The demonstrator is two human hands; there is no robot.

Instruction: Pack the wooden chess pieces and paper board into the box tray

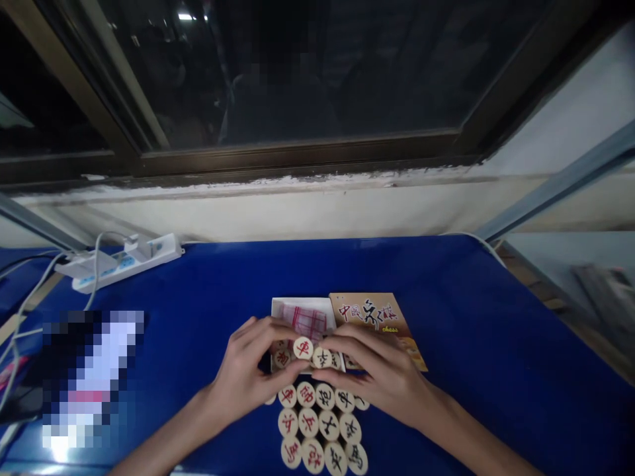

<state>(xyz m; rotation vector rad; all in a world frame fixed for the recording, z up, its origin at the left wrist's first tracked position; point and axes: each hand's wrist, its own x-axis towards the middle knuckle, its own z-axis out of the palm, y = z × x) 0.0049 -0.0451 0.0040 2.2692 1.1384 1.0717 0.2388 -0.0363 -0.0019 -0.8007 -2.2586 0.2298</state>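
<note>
My left hand (251, 370) pinches a round wooden chess piece with a red character (302, 348) above the edge of a small white box (282, 308). My right hand (381, 373) is curled close beside it, fingertips touching a piece with a black character (322, 357). The box holds a folded red-and-white checked sheet (310, 320) and at least one piece (282, 358). Several more round pieces (322, 426), red and black marked, lie in neat rows on the blue table (471, 317) just below both hands.
The box lid (377, 314), printed with Chinese characters and "chess", lies right of the box. A white power strip (124, 261) with cables sits at the back left. A blurred-out object (89, 377) lies at the left. A window sill and wall run behind the table.
</note>
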